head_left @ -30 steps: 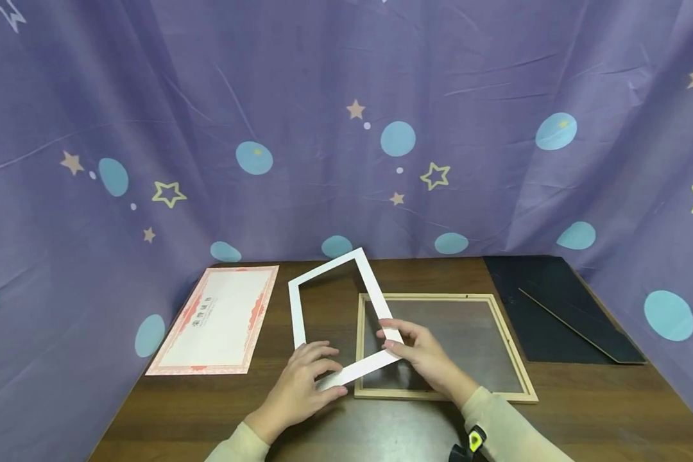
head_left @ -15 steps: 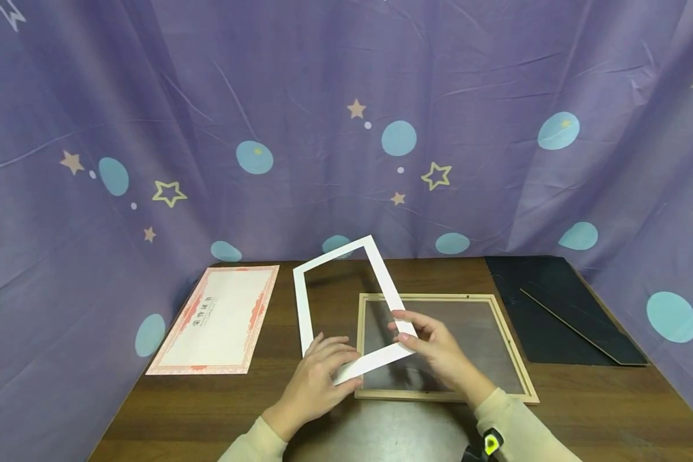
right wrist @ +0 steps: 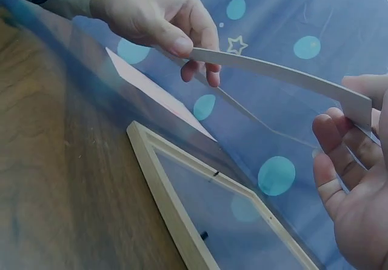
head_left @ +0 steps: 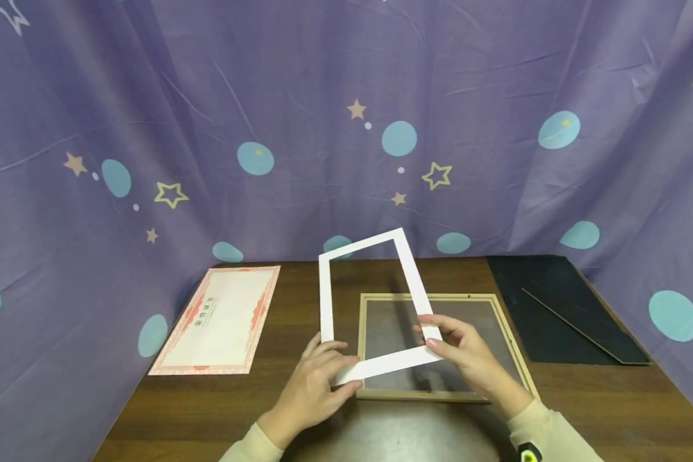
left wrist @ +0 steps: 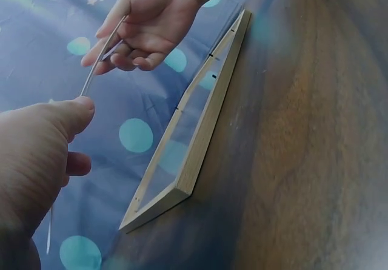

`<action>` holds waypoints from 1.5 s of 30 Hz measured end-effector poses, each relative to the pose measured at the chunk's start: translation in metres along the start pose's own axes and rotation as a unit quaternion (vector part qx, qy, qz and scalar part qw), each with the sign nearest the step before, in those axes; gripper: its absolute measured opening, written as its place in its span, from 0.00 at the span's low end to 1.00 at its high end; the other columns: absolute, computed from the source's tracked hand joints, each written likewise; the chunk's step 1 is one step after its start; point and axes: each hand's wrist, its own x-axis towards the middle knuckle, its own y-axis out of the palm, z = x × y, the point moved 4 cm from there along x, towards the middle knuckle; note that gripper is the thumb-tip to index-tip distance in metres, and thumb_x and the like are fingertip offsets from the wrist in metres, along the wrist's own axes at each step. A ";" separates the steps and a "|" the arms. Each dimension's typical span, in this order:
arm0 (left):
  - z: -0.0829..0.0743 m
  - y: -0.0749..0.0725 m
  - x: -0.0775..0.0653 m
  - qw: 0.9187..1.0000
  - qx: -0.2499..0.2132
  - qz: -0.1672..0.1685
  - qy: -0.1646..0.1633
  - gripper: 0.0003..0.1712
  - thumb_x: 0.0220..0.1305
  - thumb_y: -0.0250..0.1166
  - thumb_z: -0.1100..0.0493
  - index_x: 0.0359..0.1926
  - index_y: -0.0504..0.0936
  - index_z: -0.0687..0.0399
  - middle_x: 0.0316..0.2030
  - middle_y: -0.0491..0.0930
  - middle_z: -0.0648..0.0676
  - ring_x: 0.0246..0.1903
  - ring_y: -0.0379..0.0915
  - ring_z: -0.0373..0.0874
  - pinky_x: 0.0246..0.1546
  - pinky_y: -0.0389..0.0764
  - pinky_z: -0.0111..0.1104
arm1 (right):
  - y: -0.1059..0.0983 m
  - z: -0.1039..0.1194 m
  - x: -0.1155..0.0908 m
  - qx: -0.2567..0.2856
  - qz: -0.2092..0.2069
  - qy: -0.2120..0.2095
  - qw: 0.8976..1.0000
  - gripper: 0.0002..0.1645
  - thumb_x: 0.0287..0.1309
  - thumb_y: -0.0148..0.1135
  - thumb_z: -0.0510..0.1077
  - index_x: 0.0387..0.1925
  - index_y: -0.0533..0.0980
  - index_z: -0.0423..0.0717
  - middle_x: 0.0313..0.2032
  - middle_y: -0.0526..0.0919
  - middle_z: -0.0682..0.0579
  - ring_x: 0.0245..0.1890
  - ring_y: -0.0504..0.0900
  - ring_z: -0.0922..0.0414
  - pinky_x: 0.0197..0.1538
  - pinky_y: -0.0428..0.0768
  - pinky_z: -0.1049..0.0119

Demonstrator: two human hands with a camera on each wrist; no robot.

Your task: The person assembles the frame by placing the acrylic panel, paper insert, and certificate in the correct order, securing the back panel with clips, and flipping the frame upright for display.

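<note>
Both hands hold a white picture mat (head_left: pixel 395 363), a thin rectangular border with an open window, tilted up above the table. My left hand (head_left: pixel 314 382) pinches its near left corner between thumb and fingers. At the near right corner, my right hand (head_left: pixel 468 353) grips the mat with the thumb on the near face and fingers around the side strip. Beneath it, a light wooden picture frame (head_left: pixel 418 396) with a clear pane lies flat on the table. In the right wrist view the mat (right wrist: pixel 267 67) appears nearly edge-on, above the wooden frame (right wrist: pixel 159 185).
On the left of the brown table (head_left: pixel 600 417) lies a certificate (head_left: pixel 228 327) with a red patterned border. A black backing board (head_left: pixel 554 333) crossed by a thin tan edge lies at the right. Behind the table hangs a purple curtain (head_left: pixel 300 205) with stars and blue dots.
Both hands have carried the mat to the right and its far edge has risen, so it overlaps more of the wooden frame in the head view. The grips look the same.
</note>
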 end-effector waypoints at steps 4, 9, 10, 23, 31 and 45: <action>-0.006 0.000 0.003 1.000 -0.005 0.002 0.018 0.18 0.55 0.70 0.50 0.44 0.84 0.53 0.36 0.84 0.45 0.50 0.76 0.48 0.54 0.66 0.64 | -0.002 0.008 -0.006 -0.011 0.014 -0.015 1.000 0.22 0.62 0.53 0.26 0.58 0.69 0.28 0.51 0.82 0.48 0.47 0.82 0.56 0.47 0.81 0.64; -0.014 0.003 0.011 0.999 -0.009 -0.006 0.036 0.17 0.61 0.66 0.50 0.48 0.84 0.54 0.40 0.84 0.47 0.46 0.78 0.43 0.54 0.68 0.62 | 0.001 0.016 -0.007 -0.026 0.013 -0.024 0.999 0.20 0.63 0.52 0.27 0.57 0.70 0.29 0.51 0.82 0.49 0.45 0.82 0.56 0.45 0.81 0.65; -0.016 0.004 0.014 0.999 -0.011 -0.010 0.040 0.17 0.62 0.66 0.51 0.48 0.84 0.54 0.39 0.84 0.47 0.44 0.79 0.41 0.54 0.69 0.60 | 0.003 0.017 -0.006 -0.030 0.013 -0.027 0.999 0.20 0.63 0.52 0.27 0.57 0.70 0.28 0.50 0.82 0.49 0.45 0.81 0.56 0.44 0.82 0.65; -0.018 -0.011 0.036 0.983 -0.056 -0.155 0.077 0.15 0.60 0.68 0.54 0.46 0.85 0.56 0.28 0.78 0.46 0.30 0.74 0.39 0.42 0.79 0.40 | 0.019 0.049 0.019 -0.146 0.050 -0.147 0.977 0.36 0.62 0.62 0.55 0.60 0.68 0.32 0.53 0.79 0.48 0.48 0.79 0.55 0.48 0.78 0.64; -0.012 -0.021 0.037 0.978 -0.069 -0.186 0.063 0.14 0.63 0.65 0.54 0.43 0.86 0.60 0.29 0.82 0.46 0.32 0.78 0.42 0.45 0.79 0.47 | 0.035 0.075 0.032 -0.231 0.002 -0.219 0.948 0.30 0.55 0.70 0.46 0.53 0.74 0.30 0.32 0.81 0.50 0.30 0.80 0.52 0.36 0.79 0.64; -0.011 -0.047 0.043 0.946 -0.061 -0.303 0.099 0.09 0.62 0.64 0.64 0.37 0.84 0.70 0.29 0.85 0.58 0.26 0.80 0.50 0.39 0.82 0.38 | 0.041 0.088 0.050 -0.363 -0.117 -0.352 0.855 0.41 0.52 0.65 0.64 0.57 0.76 0.38 0.31 0.72 0.49 0.34 0.70 0.56 0.40 0.68 0.69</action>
